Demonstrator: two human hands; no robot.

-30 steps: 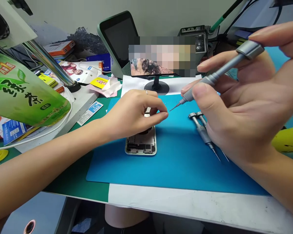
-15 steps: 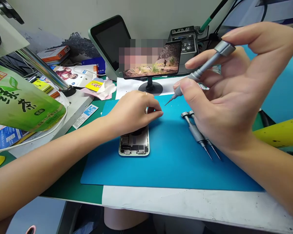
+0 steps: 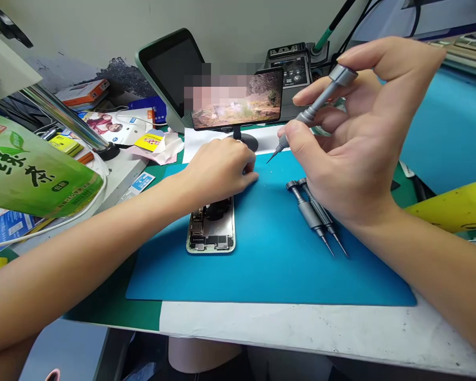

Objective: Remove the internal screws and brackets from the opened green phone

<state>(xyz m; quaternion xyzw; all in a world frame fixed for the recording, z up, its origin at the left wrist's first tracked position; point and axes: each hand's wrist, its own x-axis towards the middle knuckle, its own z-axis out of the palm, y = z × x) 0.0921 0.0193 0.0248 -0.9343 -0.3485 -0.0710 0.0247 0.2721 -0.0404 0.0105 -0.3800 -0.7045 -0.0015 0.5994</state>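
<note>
Opened phone [image 3: 213, 233] lies on blue mat [image 3: 277, 270] | I see right hand [image 3: 355, 143] gripping screwdriver [image 3: 324, 99] (tip downward) | left hand [image 3: 222, 165] over phone, fingers curled; whether holding, I cannot tell

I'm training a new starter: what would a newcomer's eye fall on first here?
Probably the right hand, large in the foreground, holding a grey screwdriver over a blue mat. Then the opened phone, partly hidden by the left hand. At far left, a bright green pouch also stands out.
</note>
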